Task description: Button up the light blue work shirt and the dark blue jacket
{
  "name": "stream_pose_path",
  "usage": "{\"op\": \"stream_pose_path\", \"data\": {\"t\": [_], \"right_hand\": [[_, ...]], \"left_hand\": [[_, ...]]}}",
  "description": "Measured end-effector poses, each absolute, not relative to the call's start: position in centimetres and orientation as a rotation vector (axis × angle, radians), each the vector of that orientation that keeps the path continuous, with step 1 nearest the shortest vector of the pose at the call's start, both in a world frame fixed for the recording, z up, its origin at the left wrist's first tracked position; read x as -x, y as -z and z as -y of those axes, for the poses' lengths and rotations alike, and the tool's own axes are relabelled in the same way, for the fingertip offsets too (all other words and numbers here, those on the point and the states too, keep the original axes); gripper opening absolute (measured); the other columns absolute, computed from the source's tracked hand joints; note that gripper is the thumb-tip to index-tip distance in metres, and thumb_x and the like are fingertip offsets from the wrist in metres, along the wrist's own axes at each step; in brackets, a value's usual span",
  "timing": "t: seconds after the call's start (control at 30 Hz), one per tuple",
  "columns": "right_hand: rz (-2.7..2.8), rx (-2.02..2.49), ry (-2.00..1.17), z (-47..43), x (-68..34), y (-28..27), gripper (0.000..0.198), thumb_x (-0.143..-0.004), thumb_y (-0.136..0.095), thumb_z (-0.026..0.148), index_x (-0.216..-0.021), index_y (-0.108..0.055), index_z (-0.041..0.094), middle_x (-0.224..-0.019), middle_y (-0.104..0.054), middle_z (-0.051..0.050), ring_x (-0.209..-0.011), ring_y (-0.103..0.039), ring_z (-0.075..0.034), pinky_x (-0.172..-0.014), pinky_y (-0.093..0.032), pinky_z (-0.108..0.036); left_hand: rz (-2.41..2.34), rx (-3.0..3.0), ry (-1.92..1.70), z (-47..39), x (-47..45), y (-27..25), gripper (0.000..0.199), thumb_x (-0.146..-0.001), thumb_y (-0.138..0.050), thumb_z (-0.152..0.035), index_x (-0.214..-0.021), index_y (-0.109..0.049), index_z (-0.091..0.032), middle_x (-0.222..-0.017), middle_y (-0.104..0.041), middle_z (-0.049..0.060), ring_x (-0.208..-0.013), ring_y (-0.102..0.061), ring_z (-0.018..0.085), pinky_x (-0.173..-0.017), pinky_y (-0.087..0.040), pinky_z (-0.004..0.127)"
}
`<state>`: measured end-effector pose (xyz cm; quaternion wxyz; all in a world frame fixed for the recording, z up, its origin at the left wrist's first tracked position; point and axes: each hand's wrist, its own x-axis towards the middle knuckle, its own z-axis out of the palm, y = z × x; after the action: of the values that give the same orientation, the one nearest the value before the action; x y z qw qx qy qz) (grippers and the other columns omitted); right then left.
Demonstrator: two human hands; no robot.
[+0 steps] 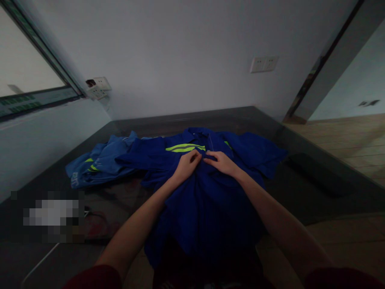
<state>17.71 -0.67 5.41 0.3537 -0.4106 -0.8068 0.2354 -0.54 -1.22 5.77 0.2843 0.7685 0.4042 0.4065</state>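
Observation:
A dark blue work jacket (pixel 210 208) with yellow-green and grey stripes lies collar away from me on the dark table, its lower part hanging over the near edge. At the middle of its front, just below the chest stripe, my left hand (pixel 189 163) pinches the cloth between thumb and fingers. Close beside it on the right, my right hand (pixel 221 162) has its thumb and fingertips closed on the front edge of the same jacket. Both sets of fingertips nearly meet, and the small bit of cloth between them is too dark to make out.
A lighter blue folded garment (pixel 105 162) with yellow-green stripes lies left of the jacket. On the right of the dark table (pixel 240 116) rests a black flat object (pixel 319 174). A wall with sockets (pixel 264 64) stands behind; a blurred patch covers something at lower left.

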Motion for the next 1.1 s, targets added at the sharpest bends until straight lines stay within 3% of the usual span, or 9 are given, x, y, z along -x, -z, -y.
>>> {"op": "stream_pose_path", "data": {"t": [0.33,0.6,1.1], "right_hand": [[2.038,1.024,-0.695,0.9,-17.5,-6.0,0.025,-0.090,-0.049,0.036,-0.084,-0.065,0.017,-0.083,-0.068,-0.003,-0.079,-0.061,-0.019,-0.073,-0.045,-0.029],[1.941,1.045,-0.654,0.9,-17.5,-6.0,0.025,-0.088,-0.051,0.037,-0.081,-0.066,0.018,-0.084,-0.070,-0.004,-0.082,-0.063,-0.021,-0.075,-0.045,-0.030],[2.299,1.170,0.036,2.3,-16.5,-5.7,0.025,-0.096,-0.039,0.027,-0.089,-0.061,0.017,-0.086,-0.066,-0.011,-0.080,-0.058,-0.023,-0.076,-0.039,-0.032]], "left_hand": [[-1.021,-2.044,-1.064,0.8,0.8,-5.8,0.020,-0.088,-0.046,-0.027,-0.073,-0.052,-0.016,-0.068,-0.052,-0.002,-0.066,-0.047,0.012,-0.061,-0.036,0.022],[-1.019,-2.158,-1.037,1.2,0.8,-6.1,0.022,-0.087,-0.047,-0.026,-0.068,-0.049,-0.017,-0.062,-0.047,-0.004,-0.058,-0.042,0.010,-0.056,-0.030,0.022],[-1.136,-2.143,-1.070,1.6,0.4,-5.4,0.020,-0.086,-0.047,-0.022,-0.066,-0.045,-0.017,-0.060,-0.044,-0.004,-0.057,-0.041,0.010,-0.055,-0.030,0.022]]}}
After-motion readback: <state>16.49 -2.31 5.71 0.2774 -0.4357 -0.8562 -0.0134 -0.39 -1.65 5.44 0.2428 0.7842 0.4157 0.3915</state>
